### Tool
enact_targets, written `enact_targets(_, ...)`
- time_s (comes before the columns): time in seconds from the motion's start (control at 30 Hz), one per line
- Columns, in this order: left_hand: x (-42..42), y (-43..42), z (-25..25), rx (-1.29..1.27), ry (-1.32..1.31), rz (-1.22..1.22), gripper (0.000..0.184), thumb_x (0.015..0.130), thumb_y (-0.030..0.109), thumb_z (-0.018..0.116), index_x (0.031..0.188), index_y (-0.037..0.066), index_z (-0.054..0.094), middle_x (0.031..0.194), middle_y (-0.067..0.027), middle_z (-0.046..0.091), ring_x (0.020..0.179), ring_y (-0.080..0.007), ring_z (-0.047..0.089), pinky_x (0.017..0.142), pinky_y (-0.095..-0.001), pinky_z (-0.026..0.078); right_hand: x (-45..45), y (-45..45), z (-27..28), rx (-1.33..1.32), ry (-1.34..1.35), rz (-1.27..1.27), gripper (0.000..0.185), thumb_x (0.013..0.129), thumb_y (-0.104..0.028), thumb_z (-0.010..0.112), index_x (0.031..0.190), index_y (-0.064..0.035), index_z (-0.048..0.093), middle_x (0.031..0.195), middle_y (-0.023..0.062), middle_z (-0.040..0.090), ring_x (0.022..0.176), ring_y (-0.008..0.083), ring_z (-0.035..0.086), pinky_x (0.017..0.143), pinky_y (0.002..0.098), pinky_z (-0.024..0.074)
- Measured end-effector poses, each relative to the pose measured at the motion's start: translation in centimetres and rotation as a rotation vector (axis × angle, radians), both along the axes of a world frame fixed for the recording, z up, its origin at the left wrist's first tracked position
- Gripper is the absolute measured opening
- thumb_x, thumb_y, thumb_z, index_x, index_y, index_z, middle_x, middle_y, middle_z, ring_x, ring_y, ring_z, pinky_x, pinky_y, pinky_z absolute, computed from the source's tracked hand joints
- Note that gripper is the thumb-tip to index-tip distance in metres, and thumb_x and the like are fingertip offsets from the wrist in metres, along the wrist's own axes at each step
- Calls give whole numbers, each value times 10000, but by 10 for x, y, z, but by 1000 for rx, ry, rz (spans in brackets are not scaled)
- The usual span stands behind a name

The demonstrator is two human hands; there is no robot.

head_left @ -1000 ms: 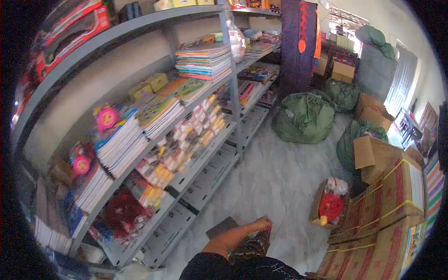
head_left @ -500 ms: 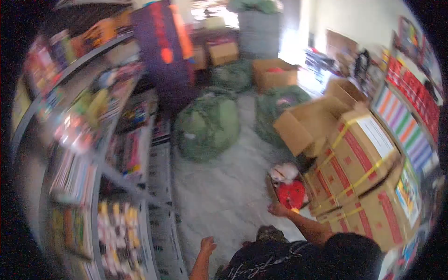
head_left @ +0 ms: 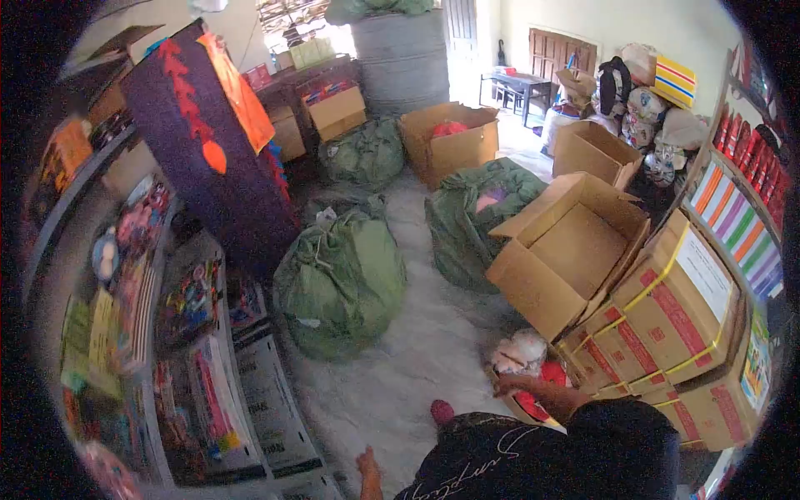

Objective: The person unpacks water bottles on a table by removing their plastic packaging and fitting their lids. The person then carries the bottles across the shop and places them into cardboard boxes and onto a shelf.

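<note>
Low in the view, my left hand (head_left: 367,461) hangs over the pale floor with its fingers apart and nothing in it. My right hand (head_left: 510,385) reaches to the small box of red items (head_left: 554,372) and a clear bag of whitish things (head_left: 518,353) beside the stacked cartons. What its fingers touch is too small to make out. Near my body a round dark pink thing (head_left: 442,411) shows just above the black shirt.
Green sacks (head_left: 340,283) stand ahead on the floor (head_left: 417,333). An open empty carton (head_left: 575,242) and strapped cartons (head_left: 650,321) are at the right. Loaded shelves (head_left: 154,367) line the left, beside a dark purple cloth-like panel (head_left: 208,158).
The view has turned right and moved forward, bringing sacks and cartons closer. Since the first frame, my right hand has come to the small box, and my left hand is lower in view.
</note>
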State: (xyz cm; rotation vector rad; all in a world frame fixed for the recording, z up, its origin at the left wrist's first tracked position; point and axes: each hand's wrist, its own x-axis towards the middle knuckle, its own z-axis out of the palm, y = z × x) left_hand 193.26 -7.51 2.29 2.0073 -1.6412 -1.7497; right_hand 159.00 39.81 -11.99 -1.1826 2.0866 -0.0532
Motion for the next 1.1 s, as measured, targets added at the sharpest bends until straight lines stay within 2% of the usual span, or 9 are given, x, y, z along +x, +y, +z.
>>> enact_targets(0.13,-143,-96,65,-526,-187,-339,940,806,659,592,1507,178,189,1552,-188,103,1432,-392,59,1090,-604,182,-136,-79,193,-23,253,-472,692,787,-616,604,1298,-168,475,1298,228,420,1161,457,396,973,557,350)
enact_targets(0.27,-301,-133,200,-681,93,-379,904,831,634,585,1508,178,196,1554,-191,69,1429,-397,84,1088,-590,209,-264,-143,417,-236,489,-697,815,792,-655,585,1457,-252,339,1514,202,225,1351,442,258,1044,630,276)
enact_targets(0.43,-465,-208,279,-949,134,-527,803,888,579,548,1499,166,231,1542,-194,80,1423,-391,107,1095,-553,225,-415,-154,534,-476,807,-653,748,765,-523,700,1393,-219,429,1450,197,339,1323,426,312,1023,597,310)
enact_targets(0.6,-622,-250,352,-1014,457,-402,722,915,551,529,1453,115,322,1496,-195,186,1395,-363,190,1092,-522,247,-544,-137,554,-561,888,-578,669,771,-414,735,1339,-162,488,1370,190,431,1270,386,398,1008,542,352)
enact_targets(0.73,-752,-267,337,-862,446,-519,667,923,522,534,1400,79,393,1425,-175,292,1310,-319,330,1058,-457,327,-563,-148,562,-603,485,-471,550,788,-304,735,1267,-112,546,1268,184,536,1184,359,501,984,435,415)
enact_targets(0.8,-824,-261,324,-831,392,-615,646,922,505,542,1386,76,409,1409,-177,306,1294,-317,344,1046,-456,336,-543,-173,590,-318,69,-481,520,802,-329,729,1245,-109,569,1174,171,592,1118,356,549,945,429,441)
enact_targets(0.9,-928,-244,299,-785,385,-766,613,921,479,552,1365,72,435,1382,-177,329,1264,-317,369,1033,-454,340,-549,-178,565,-483,-260,-290,536,809,-271,678,1303,-135,521,1182,170,574,1119,351,540,947,430,436)
enact_targets(1.03,-1048,-197,302,-551,405,-859,581,914,460,569,1338,74,469,1351,-170,379,1244,-322,395,1032,-437,332,-620,-178,538,-445,-354,-371,564,811,-126,586,1359,-154,457,1250,172,520,1157,349,510,973,433,416)
enact_targets(1.1,-1106,-188,251,-424,438,-889,581,910,472,569,1327,75,484,1340,-172,397,1242,-324,398,1032,-434,332,-655,-173,531,-429,-311,-411,597,812,-53,539,1387,-163,425,1284,174,493,1176,348,495,987,435,407)
